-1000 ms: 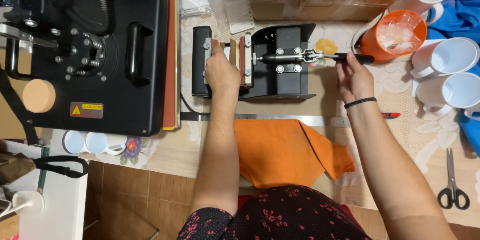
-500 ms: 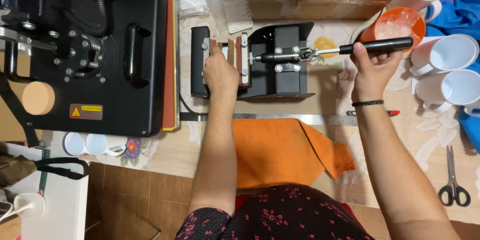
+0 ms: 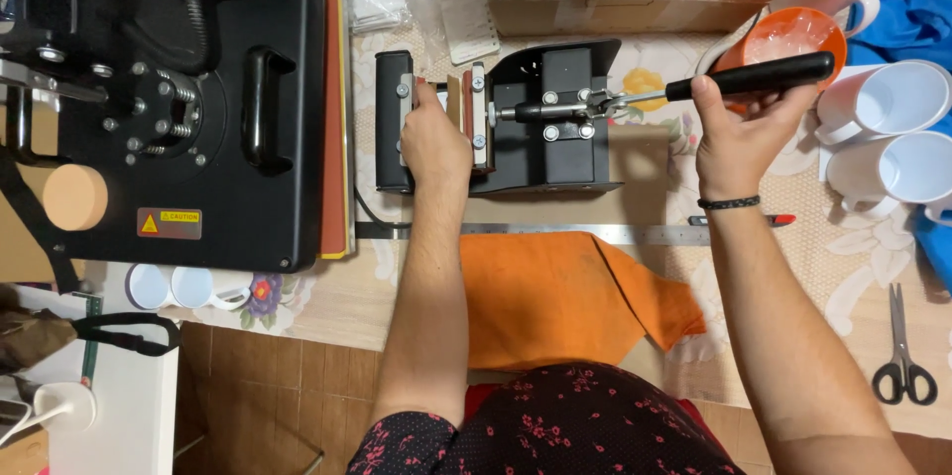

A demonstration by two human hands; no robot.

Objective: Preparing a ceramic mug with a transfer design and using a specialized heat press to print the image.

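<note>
Head cam: left hand (image 3: 433, 141) gripped the clamp end of the small mug press (image 3: 516, 118) on the worktop (image 3: 635, 197). Right hand (image 3: 736, 133) was closed round its black lever handle (image 3: 751, 75), just beside an orange bowl (image 3: 783, 34).

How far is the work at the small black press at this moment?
Done: the left hand is in the clamp of the mug press; what it grips is hidden. In hand: the right hand grips the black lever handle. Left: white mugs wait at the right.
</note>
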